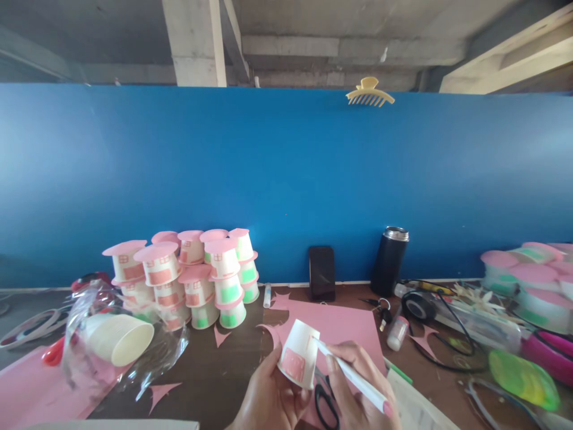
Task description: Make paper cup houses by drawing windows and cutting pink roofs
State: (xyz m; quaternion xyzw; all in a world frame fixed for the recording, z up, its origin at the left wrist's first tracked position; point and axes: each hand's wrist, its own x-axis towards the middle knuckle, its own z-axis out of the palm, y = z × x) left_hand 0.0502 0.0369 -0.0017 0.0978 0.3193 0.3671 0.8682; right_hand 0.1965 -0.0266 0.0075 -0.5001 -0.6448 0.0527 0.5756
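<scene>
My left hand (273,391) is closed around a white paper cup (301,343), held upside down and slightly tilted, with a pink patch coloured on its side. In my right hand (364,382) is a white marker (353,373) with a pink end, its tip at the cup's upper right side. Beneath my hands lie black-handled scissors (326,406), partly hidden, and a pink paper sheet (344,319). To the left stand stacks of decorated paper cups (224,263) with pink paper tops, some patches pink and some green.
Clear plastic wrapping (163,352) surrounds nested plain cups (120,337) at left. A phone (322,273) and a black flask (389,263) stand against the blue partition (277,173). At right are a cable (470,340), a glue bottle (397,333) and more pink-topped cups (544,307).
</scene>
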